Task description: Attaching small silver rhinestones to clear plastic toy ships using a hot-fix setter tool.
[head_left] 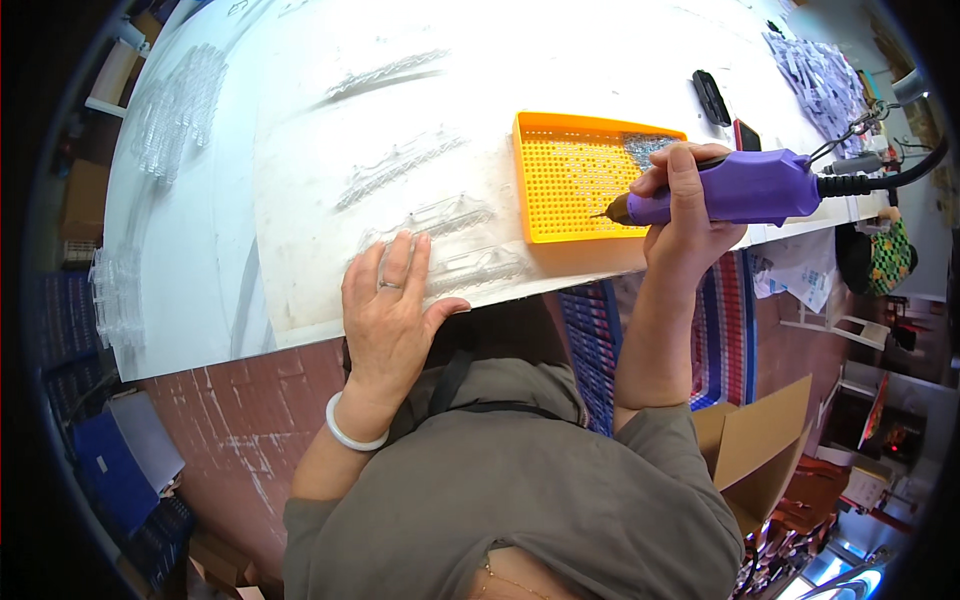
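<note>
At near edge of white table (300, 150), our left hand (390, 310) lies flat, fingers together, thumb spread, touching clear plastic part (470, 268). Our right hand (685, 200) clamps fingers around purple electric screwdriver (740, 188), tip over orange perforated tray (575, 175). Small screws heap in tray's far right corner. More clear parts lie across table.

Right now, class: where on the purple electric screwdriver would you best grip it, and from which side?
Grip the purple electric screwdriver round its thick middle barrel, coming from the near side as the right hand does; it lies level, tip left, cable right.
</note>
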`<action>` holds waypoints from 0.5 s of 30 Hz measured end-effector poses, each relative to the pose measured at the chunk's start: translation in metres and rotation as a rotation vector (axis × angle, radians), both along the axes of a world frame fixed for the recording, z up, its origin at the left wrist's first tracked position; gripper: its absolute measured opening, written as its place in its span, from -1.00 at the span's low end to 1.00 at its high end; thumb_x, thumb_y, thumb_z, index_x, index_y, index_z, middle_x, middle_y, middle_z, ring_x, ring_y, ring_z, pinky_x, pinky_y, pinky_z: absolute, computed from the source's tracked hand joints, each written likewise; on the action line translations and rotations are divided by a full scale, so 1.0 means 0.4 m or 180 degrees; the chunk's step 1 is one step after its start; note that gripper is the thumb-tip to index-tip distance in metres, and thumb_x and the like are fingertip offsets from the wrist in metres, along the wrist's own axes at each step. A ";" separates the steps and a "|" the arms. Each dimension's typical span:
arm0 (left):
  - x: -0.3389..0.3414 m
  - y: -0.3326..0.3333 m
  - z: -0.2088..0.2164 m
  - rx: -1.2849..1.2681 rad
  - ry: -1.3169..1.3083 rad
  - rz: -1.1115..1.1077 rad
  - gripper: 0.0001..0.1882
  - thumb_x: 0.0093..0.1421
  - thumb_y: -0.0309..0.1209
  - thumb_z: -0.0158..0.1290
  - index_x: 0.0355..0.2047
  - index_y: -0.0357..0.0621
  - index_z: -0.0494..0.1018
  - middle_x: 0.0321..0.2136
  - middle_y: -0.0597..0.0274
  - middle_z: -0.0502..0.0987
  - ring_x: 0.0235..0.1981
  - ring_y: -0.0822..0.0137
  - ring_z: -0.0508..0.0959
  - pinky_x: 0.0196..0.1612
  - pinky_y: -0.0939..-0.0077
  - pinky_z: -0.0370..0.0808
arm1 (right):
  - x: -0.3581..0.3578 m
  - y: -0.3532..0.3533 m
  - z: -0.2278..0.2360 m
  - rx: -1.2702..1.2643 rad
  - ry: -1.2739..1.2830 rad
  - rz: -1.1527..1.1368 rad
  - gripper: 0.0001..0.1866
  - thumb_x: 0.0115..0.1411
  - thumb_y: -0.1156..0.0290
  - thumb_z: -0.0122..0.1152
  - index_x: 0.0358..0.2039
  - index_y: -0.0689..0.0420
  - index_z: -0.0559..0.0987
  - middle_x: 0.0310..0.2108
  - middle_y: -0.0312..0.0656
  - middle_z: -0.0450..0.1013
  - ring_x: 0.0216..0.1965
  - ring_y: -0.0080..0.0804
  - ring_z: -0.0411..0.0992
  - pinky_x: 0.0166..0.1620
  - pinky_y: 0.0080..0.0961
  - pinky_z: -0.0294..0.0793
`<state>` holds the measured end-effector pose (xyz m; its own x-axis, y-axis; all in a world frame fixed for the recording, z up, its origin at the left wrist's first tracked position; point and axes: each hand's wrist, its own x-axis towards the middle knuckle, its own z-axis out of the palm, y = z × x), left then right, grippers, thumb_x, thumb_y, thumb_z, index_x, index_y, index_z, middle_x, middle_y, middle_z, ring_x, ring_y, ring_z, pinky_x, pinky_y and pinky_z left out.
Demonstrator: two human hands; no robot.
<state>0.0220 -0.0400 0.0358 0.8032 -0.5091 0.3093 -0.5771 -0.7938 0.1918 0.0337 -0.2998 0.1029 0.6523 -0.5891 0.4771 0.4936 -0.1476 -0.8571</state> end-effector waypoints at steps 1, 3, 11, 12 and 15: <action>0.001 0.000 0.000 -0.0003 0.0001 -0.0008 -0.26 0.00 0.06 0.11 0.08 -0.22 0.42 0.06 0.14 0.40 0.07 0.07 0.32 0.12 0.17 0.29 | 0.000 0.000 -0.001 0.0005 0.0003 0.0007 -0.95 0.16 0.59 0.22 -0.37 0.28 0.52 -0.49 -0.14 0.52 -0.59 -0.53 0.50 -0.50 -0.71 0.48; 0.001 0.001 -0.001 -0.0002 0.0007 -0.0012 -0.25 0.00 0.06 0.11 0.08 -0.22 0.42 0.07 0.14 0.40 0.07 0.07 0.32 0.12 0.17 0.29 | -0.003 -0.003 -0.004 -0.0003 0.0007 -0.0024 -0.95 0.17 0.59 0.22 -0.37 0.28 0.52 -0.49 -0.14 0.52 -0.59 -0.53 0.50 -0.50 -0.71 0.48; -0.004 -0.003 -0.002 0.0058 -0.0017 0.0019 -0.25 -0.01 0.06 0.12 0.09 -0.22 0.41 0.07 0.13 0.39 0.07 0.07 0.32 0.12 0.17 0.29 | -0.005 -0.008 -0.011 -0.0032 -0.0008 0.0132 -0.95 0.16 0.59 0.23 -0.38 0.27 0.52 -0.51 -0.17 0.50 -0.60 -0.54 0.49 -0.49 -0.70 0.49; -0.004 -0.003 -0.002 0.0057 -0.0017 0.0022 -0.25 -0.01 0.06 0.12 0.09 -0.22 0.41 0.07 0.13 0.39 0.07 0.07 0.32 0.12 0.17 0.29 | -0.006 -0.010 -0.013 -0.0021 -0.0068 0.0303 -0.94 0.16 0.59 0.23 -0.39 0.26 0.51 -0.52 -0.19 0.50 -0.60 -0.54 0.49 -0.49 -0.70 0.49; -0.001 -0.006 -0.003 -0.0037 -0.0013 0.0005 -0.24 -0.03 0.05 0.13 0.08 -0.22 0.41 0.07 0.13 0.39 0.07 0.07 0.32 0.12 0.17 0.28 | -0.005 -0.012 -0.013 -0.0170 0.0033 0.0306 -0.93 0.15 0.59 0.23 -0.40 0.25 0.50 -0.54 -0.20 0.49 -0.62 -0.54 0.48 -0.51 -0.68 0.49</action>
